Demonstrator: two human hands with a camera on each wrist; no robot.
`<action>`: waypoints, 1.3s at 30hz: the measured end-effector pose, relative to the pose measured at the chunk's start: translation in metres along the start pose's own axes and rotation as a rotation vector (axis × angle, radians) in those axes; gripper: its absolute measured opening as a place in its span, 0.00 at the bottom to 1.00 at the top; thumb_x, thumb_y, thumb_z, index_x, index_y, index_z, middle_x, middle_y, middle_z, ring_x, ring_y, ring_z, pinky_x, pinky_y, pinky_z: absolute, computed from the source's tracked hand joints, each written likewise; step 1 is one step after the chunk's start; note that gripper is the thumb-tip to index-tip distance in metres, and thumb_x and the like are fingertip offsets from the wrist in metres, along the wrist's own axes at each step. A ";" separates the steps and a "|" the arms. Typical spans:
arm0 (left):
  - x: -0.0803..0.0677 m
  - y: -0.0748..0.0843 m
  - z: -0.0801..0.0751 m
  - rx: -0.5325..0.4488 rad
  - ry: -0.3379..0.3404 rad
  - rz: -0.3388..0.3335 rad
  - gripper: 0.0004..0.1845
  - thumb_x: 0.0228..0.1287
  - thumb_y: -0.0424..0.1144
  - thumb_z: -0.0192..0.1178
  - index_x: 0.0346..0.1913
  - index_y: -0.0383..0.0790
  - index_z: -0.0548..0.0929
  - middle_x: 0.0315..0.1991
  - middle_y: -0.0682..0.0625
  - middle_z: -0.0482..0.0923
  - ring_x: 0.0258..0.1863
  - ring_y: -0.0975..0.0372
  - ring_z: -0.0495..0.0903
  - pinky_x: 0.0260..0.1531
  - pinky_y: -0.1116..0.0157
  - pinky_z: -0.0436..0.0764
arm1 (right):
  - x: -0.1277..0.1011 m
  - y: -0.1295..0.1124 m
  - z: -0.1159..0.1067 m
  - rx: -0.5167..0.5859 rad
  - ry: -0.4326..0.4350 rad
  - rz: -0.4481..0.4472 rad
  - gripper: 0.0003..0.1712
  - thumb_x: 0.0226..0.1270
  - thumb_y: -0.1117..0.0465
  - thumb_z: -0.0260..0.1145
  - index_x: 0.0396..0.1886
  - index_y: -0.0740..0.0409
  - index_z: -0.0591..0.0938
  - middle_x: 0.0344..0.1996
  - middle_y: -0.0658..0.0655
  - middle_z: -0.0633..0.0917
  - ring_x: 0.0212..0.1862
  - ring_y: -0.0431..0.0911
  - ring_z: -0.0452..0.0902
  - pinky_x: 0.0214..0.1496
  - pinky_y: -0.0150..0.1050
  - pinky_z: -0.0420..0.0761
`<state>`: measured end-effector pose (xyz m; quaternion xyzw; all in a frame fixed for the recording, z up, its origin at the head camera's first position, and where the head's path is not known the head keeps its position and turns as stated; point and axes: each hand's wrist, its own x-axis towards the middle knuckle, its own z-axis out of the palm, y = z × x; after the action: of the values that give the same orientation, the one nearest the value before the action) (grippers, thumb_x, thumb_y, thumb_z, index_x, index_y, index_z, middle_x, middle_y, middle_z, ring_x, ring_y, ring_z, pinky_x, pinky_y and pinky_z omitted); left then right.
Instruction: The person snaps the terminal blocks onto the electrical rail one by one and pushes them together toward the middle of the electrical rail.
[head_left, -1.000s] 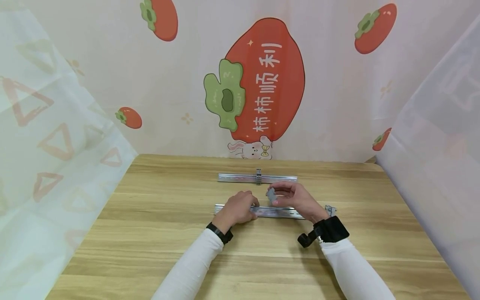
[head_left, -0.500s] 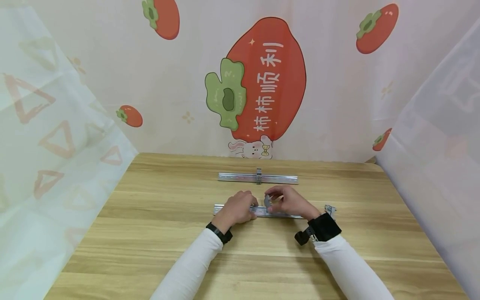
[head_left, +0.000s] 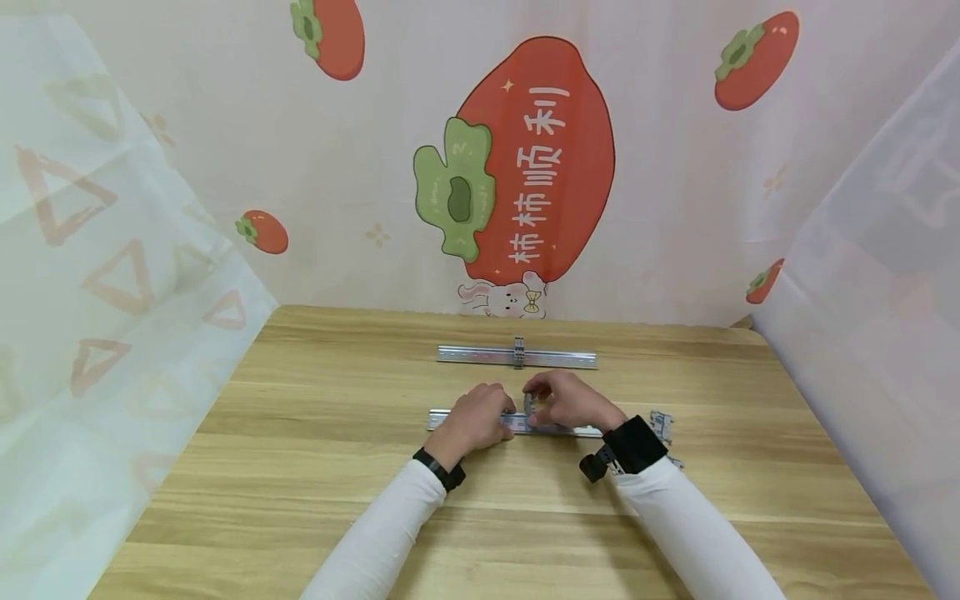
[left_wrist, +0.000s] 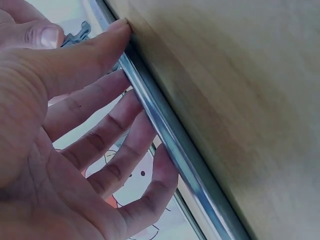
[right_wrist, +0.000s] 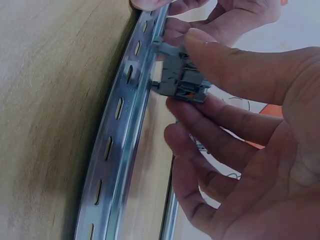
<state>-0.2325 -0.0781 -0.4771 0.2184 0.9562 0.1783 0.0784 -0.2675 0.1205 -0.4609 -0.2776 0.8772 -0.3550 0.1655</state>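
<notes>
A slotted metal DIN rail (right_wrist: 108, 147) lies across the table in front of me. My left hand (head_left: 474, 421) grips it left of its middle, thumb (left_wrist: 107, 45) at the near edge and fingertips along the far edge. Between thumb and fingers, my right hand (head_left: 573, 402) pinches a grey terminal block (right_wrist: 177, 75). The block stands upright at the rail, its feet right at the rail's edge in the right wrist view, just right of my left hand. Part of the block is hidden behind the right thumb.
Farther back lies a second DIN rail (head_left: 468, 355) with several terminal blocks (head_left: 518, 352) clipped near its middle. More loose terminal blocks (head_left: 662, 425) lie right of my right wrist. A printed curtain (head_left: 360, 167) closes off the table's back edge.
My right hand has brought the terminal block down and left to the near rail, turning it upright. My left hand stays in place on the rail.
</notes>
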 end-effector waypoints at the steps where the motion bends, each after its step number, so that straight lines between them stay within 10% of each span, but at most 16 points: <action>1: 0.000 0.000 0.000 0.001 0.001 0.001 0.15 0.57 0.42 0.77 0.47 0.41 0.91 0.40 0.51 0.80 0.41 0.59 0.78 0.36 0.62 0.79 | 0.000 0.000 0.000 -0.007 -0.003 0.005 0.26 0.55 0.69 0.79 0.54 0.69 0.83 0.43 0.56 0.84 0.47 0.54 0.79 0.53 0.48 0.79; 39: 0.001 0.000 0.001 -0.011 0.015 -0.025 0.15 0.57 0.41 0.77 0.46 0.42 0.91 0.40 0.51 0.81 0.42 0.57 0.79 0.34 0.57 0.80 | -0.020 -0.010 0.035 -0.287 0.257 -0.001 0.28 0.49 0.61 0.84 0.50 0.62 0.86 0.41 0.55 0.87 0.44 0.50 0.79 0.55 0.53 0.73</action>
<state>-0.2330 -0.0775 -0.4783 0.2046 0.9585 0.1839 0.0749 -0.2311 0.1082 -0.4763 -0.2513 0.9325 -0.2590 0.0105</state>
